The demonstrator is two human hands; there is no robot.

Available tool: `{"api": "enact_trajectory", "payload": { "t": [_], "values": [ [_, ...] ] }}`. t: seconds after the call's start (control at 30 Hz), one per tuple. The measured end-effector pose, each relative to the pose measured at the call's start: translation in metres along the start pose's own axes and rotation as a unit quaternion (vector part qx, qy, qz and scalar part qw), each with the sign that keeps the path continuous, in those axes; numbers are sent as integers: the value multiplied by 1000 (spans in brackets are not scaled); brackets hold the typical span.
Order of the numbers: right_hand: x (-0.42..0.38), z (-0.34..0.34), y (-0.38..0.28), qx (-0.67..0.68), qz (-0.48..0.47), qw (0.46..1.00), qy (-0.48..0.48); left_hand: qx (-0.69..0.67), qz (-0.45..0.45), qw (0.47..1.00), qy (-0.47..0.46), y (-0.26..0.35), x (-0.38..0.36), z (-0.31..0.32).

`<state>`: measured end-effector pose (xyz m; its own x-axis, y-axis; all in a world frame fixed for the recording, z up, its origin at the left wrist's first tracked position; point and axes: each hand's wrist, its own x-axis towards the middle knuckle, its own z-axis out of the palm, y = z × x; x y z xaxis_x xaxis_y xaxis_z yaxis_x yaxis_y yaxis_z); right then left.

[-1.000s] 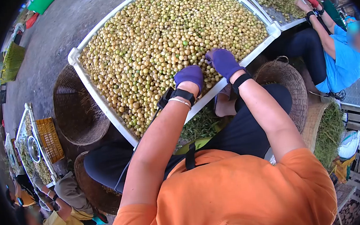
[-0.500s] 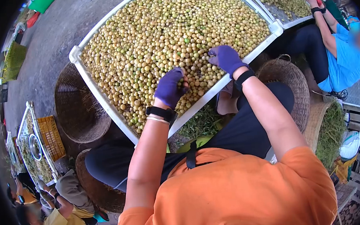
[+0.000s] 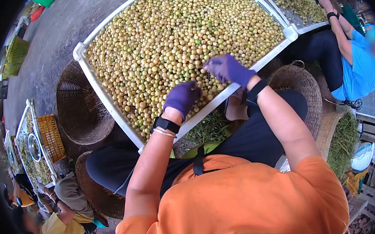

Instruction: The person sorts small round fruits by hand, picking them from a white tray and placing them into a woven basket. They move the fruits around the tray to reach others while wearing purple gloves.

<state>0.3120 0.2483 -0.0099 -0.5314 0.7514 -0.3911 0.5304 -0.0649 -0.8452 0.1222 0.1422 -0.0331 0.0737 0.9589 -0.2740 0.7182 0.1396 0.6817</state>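
Observation:
A white-rimmed tray (image 3: 105,99) with a mesh bottom lies in front of my lap, heaped with small round yellow-green fruits (image 3: 167,43). My left hand (image 3: 182,99), in a purple glove, is over the fruits near the tray's front edge, its fingers curled together. My right hand (image 3: 229,71), gloved the same way, is just above the fruits to the right, thumb and fingers drawn together and pointing left. Its fingertips are slightly blurred. Whatever lies within either set of fingers is hidden or too small to name.
Woven baskets stand left (image 3: 82,110) and right (image 3: 298,87) of my legs. A second tray (image 3: 309,28) of fruits adjoins at upper right, beside a person in blue (image 3: 357,66). At lower left, a person in yellow (image 3: 63,230) sits near another tray (image 3: 51,171) and a yellow crate (image 3: 51,138).
My right hand has moved left and slightly down, nearer the left hand. My left hand has shifted slightly right and down, its fingers still curled.

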Motion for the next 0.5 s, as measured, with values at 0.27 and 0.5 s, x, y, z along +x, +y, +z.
{"api": "enact_trajectory", "payload": {
  "t": [0.27, 0.5],
  "values": [
    [16, -16, 39, -257, -68, 956, 123, 197, -8, 969, -150, 1, 7, -21],
    [-2, 33, -2, -296, -188, 936, -30, 133, -4, 990, -38, 3, -9, -24]
  ]
}}
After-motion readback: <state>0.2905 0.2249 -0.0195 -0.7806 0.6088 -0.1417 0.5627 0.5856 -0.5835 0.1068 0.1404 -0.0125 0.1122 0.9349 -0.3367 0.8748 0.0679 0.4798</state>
